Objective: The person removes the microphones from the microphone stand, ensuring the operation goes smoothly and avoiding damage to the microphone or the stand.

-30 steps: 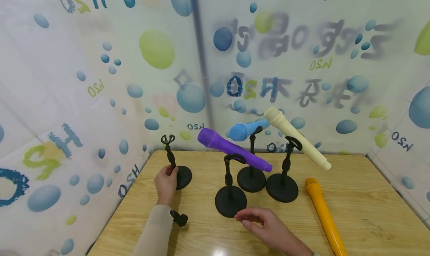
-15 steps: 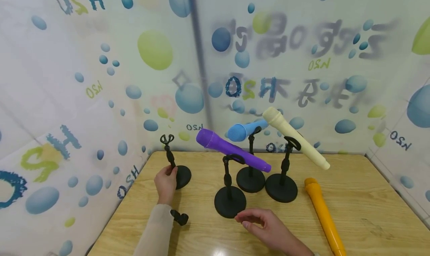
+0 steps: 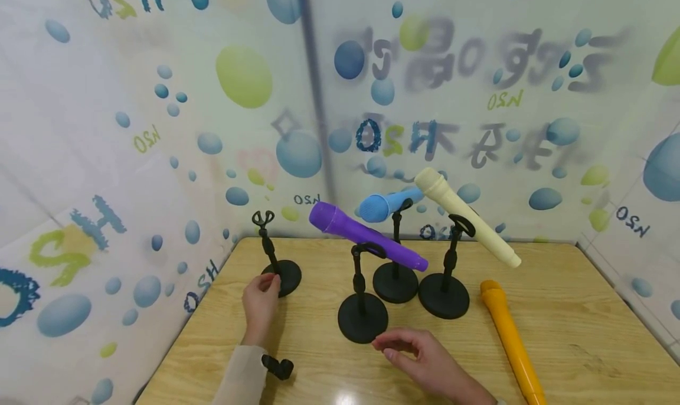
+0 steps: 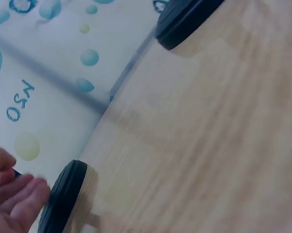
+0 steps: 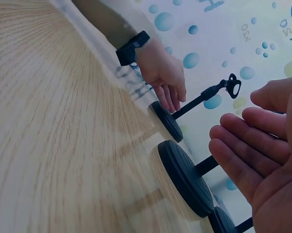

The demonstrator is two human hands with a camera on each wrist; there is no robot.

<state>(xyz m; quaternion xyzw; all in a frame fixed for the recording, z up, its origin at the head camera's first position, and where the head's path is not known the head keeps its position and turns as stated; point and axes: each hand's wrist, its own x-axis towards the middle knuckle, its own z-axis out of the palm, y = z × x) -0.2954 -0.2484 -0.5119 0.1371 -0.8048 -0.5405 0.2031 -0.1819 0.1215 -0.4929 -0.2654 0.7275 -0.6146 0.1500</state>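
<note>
My left hand [image 3: 260,301] is beside the round base of a black microphone stand [image 3: 289,275] whose clip holds no microphone. In the left wrist view its loosely bent fingers [image 4: 26,201] reach the edge of that base [image 4: 65,194]. My right hand [image 3: 419,358] hovers with relaxed, slightly bent fingers in front of the stand [image 3: 363,319] bearing a purple microphone [image 3: 366,234]; nothing is in its grasp in the right wrist view. Behind it, a blue microphone [image 3: 385,206] and a cream microphone [image 3: 467,216] lie tilted in the clips of two more stands.
An orange microphone [image 3: 512,343] lies on the wooden table [image 3: 595,316] at the right. Patterned fabric walls [image 3: 239,127] stand behind the table and along both sides. A small black camera mount [image 3: 278,366] sits on my left wrist.
My left hand has drawn back a little toward me from the stem of the left stand, its fingers loosening. The right hand and the microphones stay put.
</note>
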